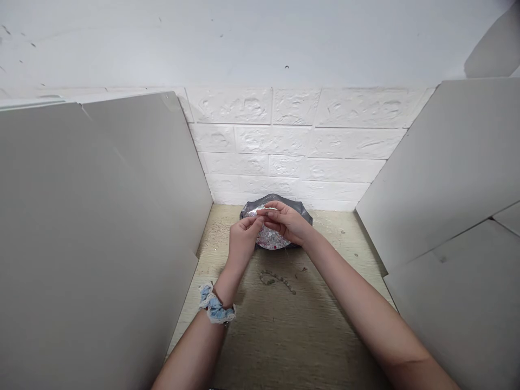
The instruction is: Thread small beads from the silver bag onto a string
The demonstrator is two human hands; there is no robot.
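Note:
My left hand (pixel 244 235) and my right hand (pixel 286 221) meet fingertip to fingertip above a dark-edged bag of beads (pixel 273 238). Both pinch at the same spot, and whatever lies between the fingers is too small to make out. White and pink beads, with a red one among them, show in the bag below my hands. Nearer to me, a strand of small greenish beads (pixel 280 278) lies curved on the wooden table. A tiny loose piece (pixel 304 269) rests to the right of the strand.
Grey panels stand on the left (pixel 122 216) and right (pixel 439 179) of the wooden table (pixel 292 330). A white brick-patterned wall (pixel 284 141) closes off the back. Small specks (pixel 343 232) lie at the right rear. A blue scrunchie (pixel 217 306) circles my left wrist.

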